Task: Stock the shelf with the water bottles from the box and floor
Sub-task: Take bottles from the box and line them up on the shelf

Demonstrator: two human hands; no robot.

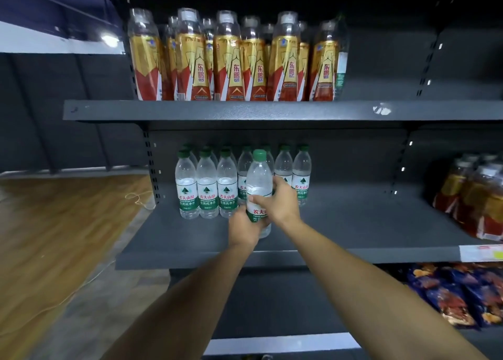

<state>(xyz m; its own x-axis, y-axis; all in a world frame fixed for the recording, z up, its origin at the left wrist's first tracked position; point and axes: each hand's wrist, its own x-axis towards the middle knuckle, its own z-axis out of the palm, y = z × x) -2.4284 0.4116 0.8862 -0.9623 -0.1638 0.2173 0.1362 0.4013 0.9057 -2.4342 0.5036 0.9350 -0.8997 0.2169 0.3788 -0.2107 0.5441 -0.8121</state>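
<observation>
A clear water bottle (258,177) with a green cap and green label stands upright over the middle shelf (353,218), in front of the stocked row. My left hand (243,227) grips its lower part from the left. My right hand (277,200) wraps around its label from the right. Behind it, several matching water bottles (206,185) stand in rows at the shelf's left. The box and the floor bottles are out of view.
The upper shelf (272,110) carries several gold-and-red drink bottles (234,60). A wrapped pack of similar drinks (473,196) sits at the middle shelf's right end. Blue snack bags (460,294) lie on the shelf below. Wooden floor (62,223) lies to the left.
</observation>
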